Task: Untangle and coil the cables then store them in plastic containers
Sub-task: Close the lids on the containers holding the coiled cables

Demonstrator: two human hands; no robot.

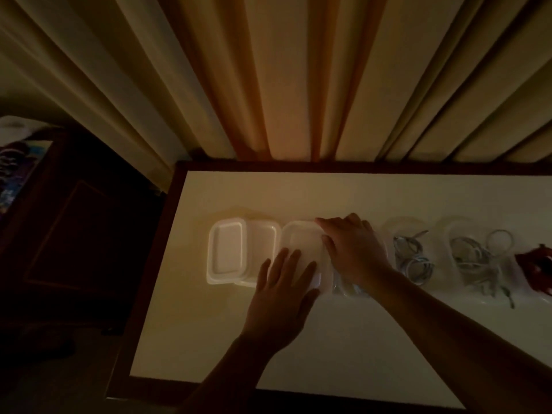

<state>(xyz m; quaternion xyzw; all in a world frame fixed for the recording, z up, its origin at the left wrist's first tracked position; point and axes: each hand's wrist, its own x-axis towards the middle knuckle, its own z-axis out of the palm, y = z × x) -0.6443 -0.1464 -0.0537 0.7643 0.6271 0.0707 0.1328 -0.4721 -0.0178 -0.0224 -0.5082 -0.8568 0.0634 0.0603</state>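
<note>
White plastic lid [301, 249] sits mid-desk w/ both hands on it. It looks like it's being pressed onto a clear container [343, 286], whose near corner shows under the right wrist w/ a bit of cable inside. Left hand [283, 283] lies flat on the lid's near-left part, fingers straight and spread. Right hand [354, 249] covers the lid's right side, fingers reaching to the far rim; can't tell if it pinches the rim or only presses. Hands are close but apart.

To seat it well, I'd judge: square the lid up first and use the left palm as anchor. Then press round the rim corner by corner, checking no cable loop is caught under the edge.

Just left of the lid are white tubs or lids [227, 252], overlapped; too dim to say which. To the right in the same row lie blue-grey cables [413, 256] in a clear tub, then pale grey cables [478, 259] in another. A red thing [534, 264] sits at the frame edge, unclear what.

Desk [268, 354] has plenty of bare top on the near side and some at the far side. Its left edge is near the white tubs, so sliding stuff left could tip one off. Curtain [298, 85] hangs right behind the far edge.
</note>
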